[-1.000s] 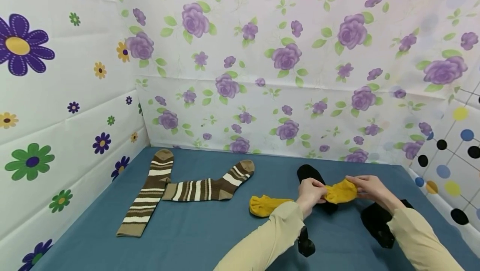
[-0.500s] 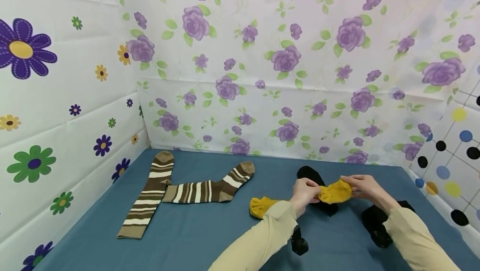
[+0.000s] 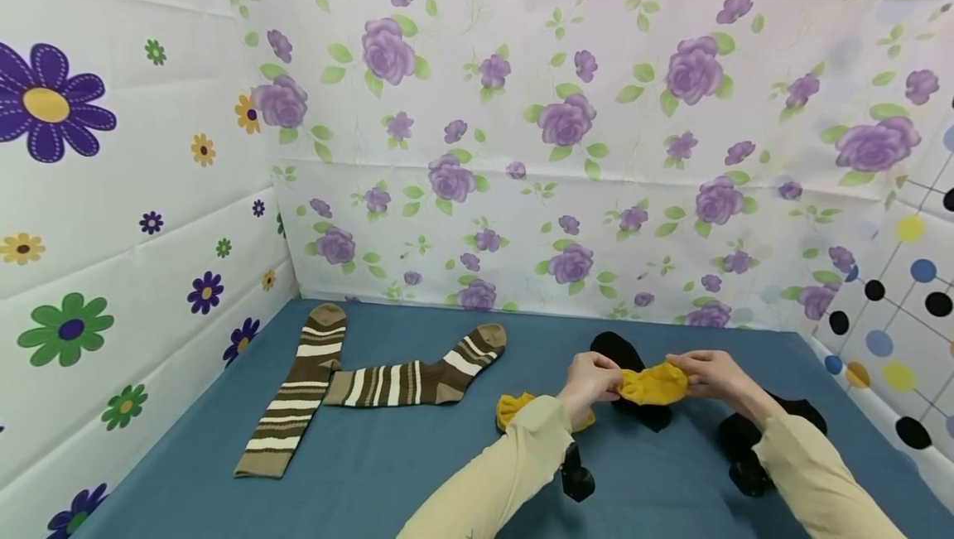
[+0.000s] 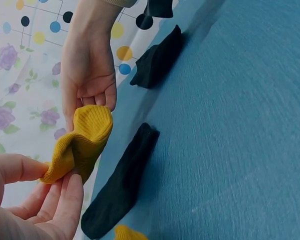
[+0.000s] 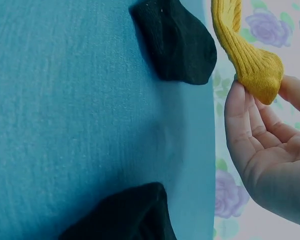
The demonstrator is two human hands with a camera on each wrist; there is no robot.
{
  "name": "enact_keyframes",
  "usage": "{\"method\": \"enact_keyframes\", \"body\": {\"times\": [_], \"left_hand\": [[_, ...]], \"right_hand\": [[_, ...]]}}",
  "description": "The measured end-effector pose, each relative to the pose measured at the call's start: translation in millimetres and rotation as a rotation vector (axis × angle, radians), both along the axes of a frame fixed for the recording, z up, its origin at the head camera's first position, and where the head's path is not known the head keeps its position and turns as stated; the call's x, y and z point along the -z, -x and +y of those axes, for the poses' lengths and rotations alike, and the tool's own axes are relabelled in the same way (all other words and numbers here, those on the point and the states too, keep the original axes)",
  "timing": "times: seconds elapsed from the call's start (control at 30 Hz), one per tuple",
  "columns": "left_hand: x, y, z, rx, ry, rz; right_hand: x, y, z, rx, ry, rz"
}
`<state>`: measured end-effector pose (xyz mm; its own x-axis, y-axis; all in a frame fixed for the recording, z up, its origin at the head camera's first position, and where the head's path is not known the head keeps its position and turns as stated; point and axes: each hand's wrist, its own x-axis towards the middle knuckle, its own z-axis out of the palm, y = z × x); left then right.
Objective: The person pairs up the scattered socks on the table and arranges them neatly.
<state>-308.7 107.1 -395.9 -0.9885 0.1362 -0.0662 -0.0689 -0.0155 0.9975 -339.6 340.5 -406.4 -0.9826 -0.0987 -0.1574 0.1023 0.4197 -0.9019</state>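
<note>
A mustard-yellow ribbed ankle sock (image 3: 652, 384) hangs stretched between both hands, above the table. My left hand (image 3: 589, 386) pinches one end between thumb and fingers; the left wrist view shows the sock's cuff (image 4: 65, 162) there. At the other end, the fingertips and thumb of my right hand (image 3: 711, 375) pinch the rounded tip (image 5: 265, 82). A second yellow sock (image 3: 510, 411) lies on the table, partly hidden behind my left wrist. Behind the held sock lies a black sock (image 3: 614, 346), and another black sock (image 3: 807, 413) is partly covered by my right forearm.
Two brown-and-white striped long socks lie on the left of the blue tabletop (image 3: 373, 473): one lengthwise (image 3: 294, 390), one crosswise (image 3: 402, 382). Floral sheets (image 3: 484, 191) wall off the back and left, and a dotted sheet (image 3: 913, 340) the right.
Both hands have shifted left together, carrying the held yellow sock with them. The socks on the table stay put, and more of the right black sock shows.
</note>
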Motion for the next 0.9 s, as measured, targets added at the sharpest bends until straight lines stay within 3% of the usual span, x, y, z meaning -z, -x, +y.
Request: {"method": "enact_keyframes", "body": {"times": [0.37,0.9], "left_hand": [[-0.3,0.0,-16,0.061,-0.049,-0.013],[-1.6,9.6,-36,0.122,-0.028,-0.016]], "right_hand": [[2.3,0.3,-9,0.005,0.022,-0.002],[0.4,1.5,-29,0.017,0.038,0.001]]}}
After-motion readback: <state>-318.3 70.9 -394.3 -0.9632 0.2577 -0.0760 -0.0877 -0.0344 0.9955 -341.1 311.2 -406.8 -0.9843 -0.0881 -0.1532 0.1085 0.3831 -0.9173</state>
